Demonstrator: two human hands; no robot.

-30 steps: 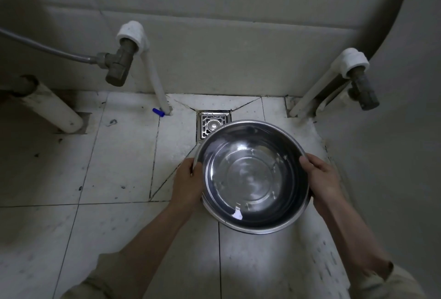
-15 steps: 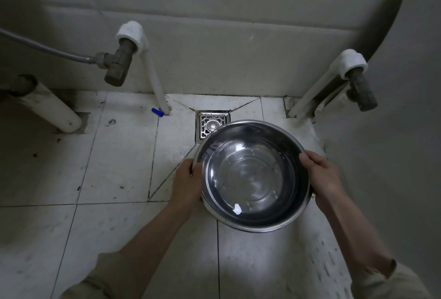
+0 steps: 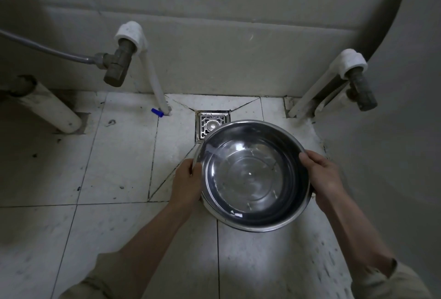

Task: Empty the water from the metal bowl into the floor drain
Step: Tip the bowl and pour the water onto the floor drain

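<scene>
A round metal bowl [image 3: 253, 177] with a shallow layer of water hangs above the white tiled floor, held by its rim on both sides. My left hand [image 3: 187, 183] grips the left rim, my right hand [image 3: 324, 177] grips the right rim. The square metal floor drain [image 3: 210, 123] lies just beyond the bowl's far edge, and the bowl's rim covers the drain's near right corner. The bowl looks close to level.
A white pipe with a brass valve [image 3: 119, 62] and a grey hose stands at the back left, with a small blue piece [image 3: 157, 112] at its foot. Another valve [image 3: 360, 86] is at the back right. A thick white pipe [image 3: 50, 108] lies far left. Walls close the back and right.
The bowl has stayed in nearly the same place above the floor. The water in it has sloshed, and the bright reflections have shifted across its bottom.
</scene>
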